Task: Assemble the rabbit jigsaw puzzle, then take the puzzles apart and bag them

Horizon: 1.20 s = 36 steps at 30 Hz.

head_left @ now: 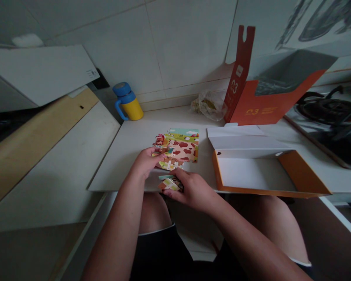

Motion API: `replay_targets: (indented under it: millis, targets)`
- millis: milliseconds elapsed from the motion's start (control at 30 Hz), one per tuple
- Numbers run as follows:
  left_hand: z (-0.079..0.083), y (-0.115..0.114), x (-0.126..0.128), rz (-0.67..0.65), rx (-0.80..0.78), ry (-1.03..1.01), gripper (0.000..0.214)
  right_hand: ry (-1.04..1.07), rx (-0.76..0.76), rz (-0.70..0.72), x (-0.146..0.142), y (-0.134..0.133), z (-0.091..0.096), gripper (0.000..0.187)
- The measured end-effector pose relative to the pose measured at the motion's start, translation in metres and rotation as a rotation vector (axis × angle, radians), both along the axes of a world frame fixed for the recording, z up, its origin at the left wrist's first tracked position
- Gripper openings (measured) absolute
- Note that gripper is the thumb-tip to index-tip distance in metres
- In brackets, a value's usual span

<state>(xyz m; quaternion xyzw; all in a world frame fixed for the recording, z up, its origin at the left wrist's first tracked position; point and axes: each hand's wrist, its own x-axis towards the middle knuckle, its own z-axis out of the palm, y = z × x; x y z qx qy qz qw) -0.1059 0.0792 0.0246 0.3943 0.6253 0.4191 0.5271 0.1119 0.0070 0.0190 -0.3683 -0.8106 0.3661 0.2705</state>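
A partly joined jigsaw puzzle (185,149) with a cow-patch pattern and a green farm scene lies flat on the white table. My left hand (144,162) is at its left side, thumb and fingers closed on a puzzle piece (166,150) over the picture. Closer to the table's front edge, my right hand (191,186) grips a small bunch of puzzle pieces (170,183); its fingers partly cover them. Whether the left hand's piece touches the joined part, I cannot tell.
An open orange box (263,193) with a white inside lies at the right front edge. Behind it stand a tall red-orange carton (261,103) and a clear plastic bag (212,105). A yellow and blue mug (131,105) stands back left, beside stacked white boards (55,74).
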Motion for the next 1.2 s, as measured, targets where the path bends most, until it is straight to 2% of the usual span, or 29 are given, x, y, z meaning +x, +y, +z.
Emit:
replay_targets:
  millis: [133, 267, 500, 600, 700, 833, 933, 1067, 1200]
  targets:
    - [-0.006, 0.0, -0.004, 0.051, 0.042, 0.024, 0.059, -0.006, -0.037, -0.018, 0.0, 0.0, 0.0, 0.042]
    - [-0.004, -0.006, -0.007, 0.101, 0.059, -0.017, 0.062, 0.018, -0.096, -0.042, 0.002, 0.001, 0.002, 0.046]
    - [0.001, -0.02, -0.016, 0.197, 0.085, -0.058, 0.062, 0.131, -0.135, -0.092, 0.006, 0.006, 0.003, 0.044]
    - [-0.003, -0.023, -0.021, 0.228, 0.114, -0.088, 0.064, 0.199, -0.141, -0.091, 0.007, 0.008, 0.001, 0.043]
    - [-0.009, -0.025, -0.021, 0.271, 0.222, -0.068, 0.059, 0.326, -0.216, -0.118, 0.006, 0.01, -0.003, 0.042]
    - [-0.021, -0.028, -0.002, 0.273, 0.389, 0.008, 0.047, 0.527, -0.357, -0.187, 0.001, 0.014, -0.009, 0.042]
    - [-0.027, -0.033, 0.022, 0.23, 0.436, 0.0, 0.042, 0.586, -0.342, -0.286, -0.003, 0.017, -0.016, 0.046]
    - [-0.028, -0.037, 0.048, 0.294, 0.468, -0.088, 0.041, 0.655, -0.375, -0.422, -0.006, 0.021, -0.023, 0.058]
    - [-0.025, -0.038, 0.061, 0.344, 0.426, -0.208, 0.044, 0.647, -0.377, -0.377, -0.005, 0.023, -0.02, 0.056]
